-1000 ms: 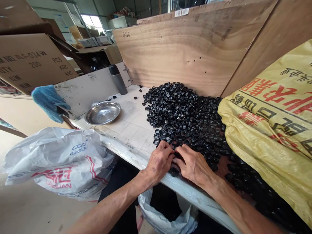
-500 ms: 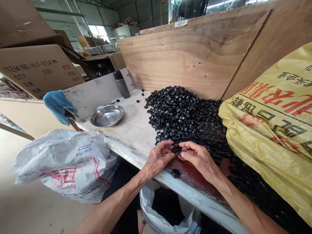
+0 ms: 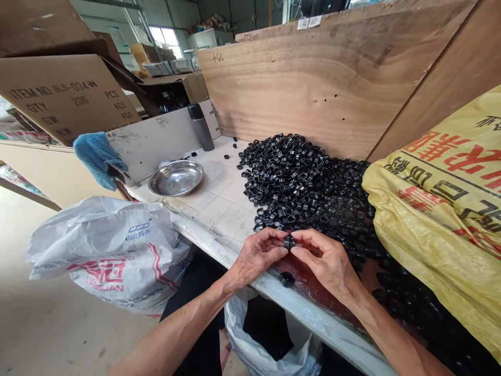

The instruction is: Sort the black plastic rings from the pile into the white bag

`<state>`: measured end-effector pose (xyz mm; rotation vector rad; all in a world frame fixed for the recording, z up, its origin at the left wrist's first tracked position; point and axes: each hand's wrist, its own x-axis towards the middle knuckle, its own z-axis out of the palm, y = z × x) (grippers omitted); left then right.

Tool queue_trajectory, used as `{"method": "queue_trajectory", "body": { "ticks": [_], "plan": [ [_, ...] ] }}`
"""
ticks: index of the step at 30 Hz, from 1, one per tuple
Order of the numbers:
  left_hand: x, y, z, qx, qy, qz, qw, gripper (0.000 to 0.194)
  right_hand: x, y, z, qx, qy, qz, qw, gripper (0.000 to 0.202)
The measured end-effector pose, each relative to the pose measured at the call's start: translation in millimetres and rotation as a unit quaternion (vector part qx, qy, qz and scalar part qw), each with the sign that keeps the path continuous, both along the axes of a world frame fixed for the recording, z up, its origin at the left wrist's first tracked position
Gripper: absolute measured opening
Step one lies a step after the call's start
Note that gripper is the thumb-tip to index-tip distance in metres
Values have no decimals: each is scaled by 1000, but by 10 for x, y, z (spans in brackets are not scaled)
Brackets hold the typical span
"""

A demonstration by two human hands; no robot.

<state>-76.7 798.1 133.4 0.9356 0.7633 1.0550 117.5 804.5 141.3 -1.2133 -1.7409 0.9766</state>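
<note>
Where left hand (image 3: 262, 253) meets right hand (image 3: 323, 256), one black ring (image 3: 289, 242)

While each hand pinches it, thumb and fingertips nearly together, the black ring is held over the worktable (image 3: 219, 210), near its front edge. Second ring (image 3: 287, 279) lies nearer that edge, untouched. Heap of black rings (image 3: 287, 169) just beyond; steel bowl (image 3: 176, 179) well off left; yellow woven sack (image 3: 434, 214) at right.

Overexposed window (image 3: 167, 42), glints on the black rings (image 3: 287, 167), stretched wide-angle edges.
</note>
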Motion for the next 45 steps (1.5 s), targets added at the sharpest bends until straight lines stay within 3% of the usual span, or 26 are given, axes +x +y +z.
{"method": "queue_trajectory", "body": {
  "ticks": [5,11,17,23,29,33,42,45],
  "plan": [
    [5,-30,-16,-1,-7,-6,1000,34,-21,-23,-67,42,-43,-26,998,29],
    [3,-42,-29,20,-8,-6,1000,35,-42,-71,-55,116,-87,20,989,16],
    [6,-44,-80,56,1,3,998,33,-5,-79,-40,113,-119,41,986,14],
    [-4,-68,-139,103,71,-7,992,31,-34,-82,5,113,-151,44,981,32],
    [9,-61,-95,54,11,-9,998,34,-41,-83,19,81,-120,31,989,22],
    [-5,-25,-56,-4,11,-1,1000,40,-42,-62,7,136,-80,37,987,7],
    [-12,15,-51,-16,0,5,1000,41,-46,-26,20,183,-36,50,981,16],
    [-10,21,-53,-22,9,4,1000,42,-47,-36,-5,160,-31,34,986,14]
  ]
}}
